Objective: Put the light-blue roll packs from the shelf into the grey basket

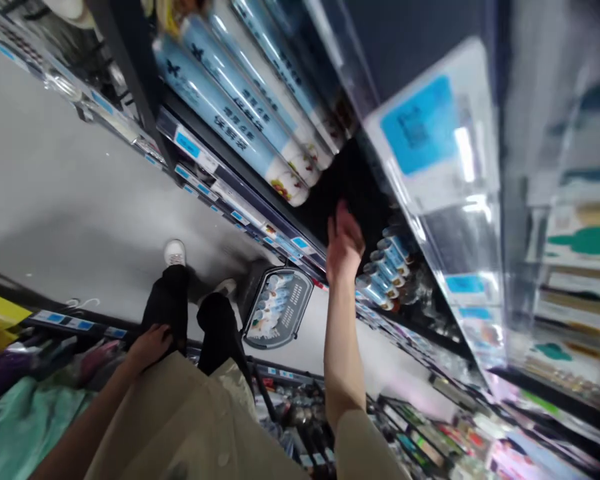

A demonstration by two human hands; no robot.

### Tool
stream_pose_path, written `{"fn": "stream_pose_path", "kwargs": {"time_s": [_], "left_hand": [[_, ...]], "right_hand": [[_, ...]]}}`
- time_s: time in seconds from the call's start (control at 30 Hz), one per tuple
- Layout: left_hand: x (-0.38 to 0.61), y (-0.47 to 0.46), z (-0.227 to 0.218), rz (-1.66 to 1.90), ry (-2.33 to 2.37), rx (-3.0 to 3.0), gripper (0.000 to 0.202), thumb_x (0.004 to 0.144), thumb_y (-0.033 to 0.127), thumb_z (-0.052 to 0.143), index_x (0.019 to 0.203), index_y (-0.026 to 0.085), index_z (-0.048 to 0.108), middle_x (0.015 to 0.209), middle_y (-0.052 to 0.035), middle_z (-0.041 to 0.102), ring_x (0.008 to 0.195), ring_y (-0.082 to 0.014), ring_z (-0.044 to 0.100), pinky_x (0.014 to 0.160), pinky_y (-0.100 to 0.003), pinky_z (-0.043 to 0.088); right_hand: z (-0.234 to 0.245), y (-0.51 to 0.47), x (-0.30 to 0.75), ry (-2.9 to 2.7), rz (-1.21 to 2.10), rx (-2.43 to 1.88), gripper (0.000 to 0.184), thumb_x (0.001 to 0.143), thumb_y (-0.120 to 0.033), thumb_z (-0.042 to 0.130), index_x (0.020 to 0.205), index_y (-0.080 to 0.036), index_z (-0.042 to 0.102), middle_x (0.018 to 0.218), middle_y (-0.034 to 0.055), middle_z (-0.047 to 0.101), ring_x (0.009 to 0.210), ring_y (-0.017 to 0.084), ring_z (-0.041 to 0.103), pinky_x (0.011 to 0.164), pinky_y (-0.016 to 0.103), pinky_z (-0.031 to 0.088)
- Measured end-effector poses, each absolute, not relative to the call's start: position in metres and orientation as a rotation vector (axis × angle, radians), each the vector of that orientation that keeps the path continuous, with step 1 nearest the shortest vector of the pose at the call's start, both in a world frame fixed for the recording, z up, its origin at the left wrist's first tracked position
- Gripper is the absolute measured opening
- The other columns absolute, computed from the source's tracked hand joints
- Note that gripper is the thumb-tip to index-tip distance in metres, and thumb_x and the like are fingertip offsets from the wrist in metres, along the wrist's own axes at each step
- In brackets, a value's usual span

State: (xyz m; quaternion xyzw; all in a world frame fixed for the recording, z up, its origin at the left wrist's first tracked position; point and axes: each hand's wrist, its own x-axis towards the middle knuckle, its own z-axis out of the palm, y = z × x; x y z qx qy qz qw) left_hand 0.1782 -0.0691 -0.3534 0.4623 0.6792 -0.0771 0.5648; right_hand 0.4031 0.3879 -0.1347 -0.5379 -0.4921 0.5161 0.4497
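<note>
My right hand point(345, 240) reaches over the dark shelf board point(343, 180), its fingers stretched out and slightly blurred, with nothing visible in them. To one side of it lie several long blue-and-white tubular packages point(235, 113) with dark printed characters, side by side. On its other side several smaller blue-and-white cylindrical packs point(385, 267) stand in a cluster. My left hand point(153, 345) rests against my dark trouser leg, fingers loosely extended and holding nothing that I can see.
A grey shopping basket point(275, 340) near my feet holds several blue-and-white packs. Price labels point(187, 143) run along the shelf edge, and a clear label strip point(430, 133) hangs close on the right. Soft coloured goods point(35, 407) fill a rack behind me at left.
</note>
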Motion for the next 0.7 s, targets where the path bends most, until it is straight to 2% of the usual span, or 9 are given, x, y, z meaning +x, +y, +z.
{"fn": "stream_pose_path", "kwargs": {"time_s": [0.03,0.1,0.17,0.23,0.33,0.43,0.5,0.6,0.7], "left_hand": [[0.185,-0.068,-0.35,-0.23,1.566,1.119,0.037,0.088,0.022,0.057,0.119,0.015,0.077,0.129,-0.0181,0.074,0.123,-0.0315,0.071,0.104,-0.037,0.055],[0.201,-0.065,-0.342,-0.358,1.509,1.164,0.038,0.092,0.019,0.056,0.124,0.013,0.076,0.136,-0.02,0.071,0.126,-0.0319,0.07,0.106,-0.036,0.054],[0.215,-0.062,-0.334,-0.492,1.497,1.177,0.043,0.098,0.017,0.051,0.135,0.011,0.071,0.14,-0.0218,0.069,0.129,-0.0309,0.069,0.109,-0.035,0.052],[0.227,-0.059,-0.326,-0.625,1.491,1.207,0.049,0.102,0.017,0.043,0.146,0.01,0.064,0.14,-0.0222,0.069,0.132,-0.0307,0.067,0.111,-0.037,0.051],[0.24,-0.05,-0.317,-0.828,1.487,1.252,0.053,0.104,0.016,0.034,0.151,0.012,0.059,0.131,-0.0225,0.072,0.124,-0.0333,0.071,0.104,-0.041,0.054],[0.248,-0.037,-0.312,-0.988,1.443,1.312,0.053,0.102,0.011,0.033,0.147,0.014,0.061,0.126,-0.0229,0.073,0.121,-0.0345,0.072,0.099,-0.042,0.055],[0.251,-0.029,-0.311,-1.056,1.415,1.382,0.052,0.1,0.01,0.038,0.146,0.015,0.061,0.127,-0.0234,0.072,0.123,-0.0343,0.071,0.101,-0.042,0.054],[0.255,-0.016,-0.311,-1.125,1.406,1.446,0.048,0.099,0.012,0.042,0.143,0.016,0.062,0.129,-0.0233,0.072,0.124,-0.0337,0.07,0.103,-0.042,0.052],[0.262,-0.002,-0.307,-1.174,1.416,1.433,0.038,0.1,0.017,0.044,0.13,0.017,0.067,0.122,-0.0221,0.074,0.121,-0.0347,0.071,0.1,-0.042,0.052]], "right_hand": [[-0.134,0.362,0.419,-1.203,1.349,-1.328,0.028,0.079,-0.032,0.079,0.108,-0.032,0.079,0.113,-0.0016,0.08,0.13,0.024,0.07,0.11,0.047,0.059],[-0.137,0.311,0.458,-1.133,1.451,-1.402,0.025,0.082,-0.042,0.082,0.102,-0.029,0.08,0.08,-0.0004,0.079,0.107,0.03,0.08,0.095,0.049,0.065],[-0.149,0.268,0.501,-1.061,1.456,-1.533,0.027,0.082,-0.049,0.082,0.098,-0.027,0.081,0.05,-0.0052,0.062,0.081,0.029,0.081,0.077,0.043,0.066],[-0.169,0.233,0.548,-0.993,1.398,-1.69,0.029,0.08,-0.048,0.084,0.097,-0.025,0.08,0.04,-0.0089,0.05,0.057,0.024,0.074,0.06,0.033,0.06],[-0.208,0.19,0.618,-0.78,1.245,-1.828,0.034,0.074,-0.044,0.085,0.098,-0.021,0.076,0.045,-0.0092,0.055,0.045,0.016,0.061,0.051,0.026,0.051],[-0.248,0.15,0.679,-0.485,1.106,-1.827,0.041,0.066,-0.04,0.086,0.1,-0.022,0.071,0.052,-0.0098,0.059,0.059,0.017,0.069,0.064,0.028,0.059],[-0.274,0.124,0.709,-0.32,1.068,-1.845,0.044,0.063,-0.04,0.086,0.1,-0.022,0.069,0.064,-0.007,0.068,0.067,0.017,0.072,0.069,0.029,0.061],[-0.309,0.086,0.733,-0.133,1.078,-1.912,0.043,0.062,-0.039,0.087,0.096,-0.021,0.068,0.083,-0.0018,0.075,0.068,0.015,0.073,0.064,0.026,0.059],[-0.34,0.059,0.73,0.043,1.177,-1.997,0.038,0.068,-0.036,0.087,0.095,-0.019,0.066,0.083,-0.002,0.072,0.066,0.012,0.071,0.06,0.02,0.054]]}}
